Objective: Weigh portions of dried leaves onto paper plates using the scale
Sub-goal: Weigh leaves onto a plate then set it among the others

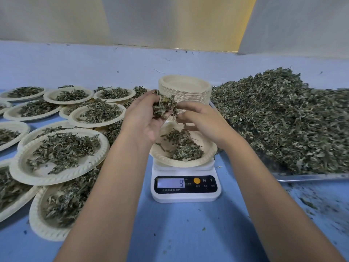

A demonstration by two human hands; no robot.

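The plate (pixel 188 163) being filled sits on the scale (pixel 186 193), at the centre of the table (pixel 179 233), and carries a loose layer of leaves. The display (pixel 171 183) appears to read 9.

Both hands are directly above the plate's far half. The left hand (pixel 143 118) is cupped, palm turned inward, and holds a clump (pixel 164 106) of dried leaves. The right hand (pixel 200 118) faces it, fingers curled, with the tips at the clump's right edge. Whether these tips pinch any leaves cannot be determined.

Governing relation: the clump lies straight above the plate, so released leaves fall onto it without any sideways reach. The left hand carries the supply and the right hand is placed to meter it.

The pile (pixel 283 120) on the tray (pixel 311 176) lies to the right, nearer the right hand. Filled plates (pixel 58 154) lie to the left, nearer the left hand. The stack (pixel 186 87) of empty plates stands just behind the scale.
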